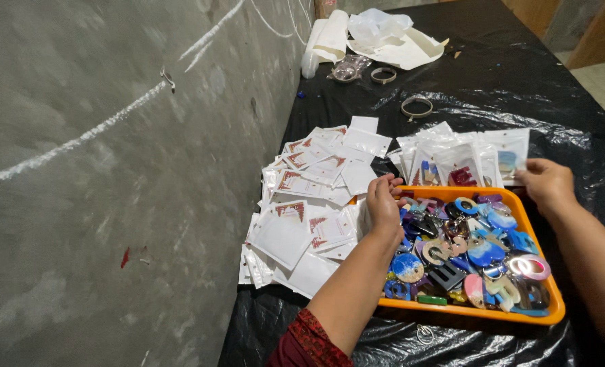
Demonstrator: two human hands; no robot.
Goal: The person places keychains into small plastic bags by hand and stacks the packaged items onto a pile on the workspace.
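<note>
bench covered in glossy, crinkled black plastic sheet (520,81) | smooth orange plastic tray (550,299) | glossy coloured resin letter charms (465,251) | clear shiny plastic pouches (289,234) | rough matt grey concrete wall (112,204)

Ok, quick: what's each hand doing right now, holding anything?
Left hand: fingers curled at the near-left rim of the orange tray; whether it grips anything cannot be told.
Right hand: closed at the tray's far-right corner; contents cannot be told.

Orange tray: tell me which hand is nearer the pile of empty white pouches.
Left. The left hand sits at the orange tray's left edge beside the white pouches; the right hand is at the tray's far right corner.
</note>
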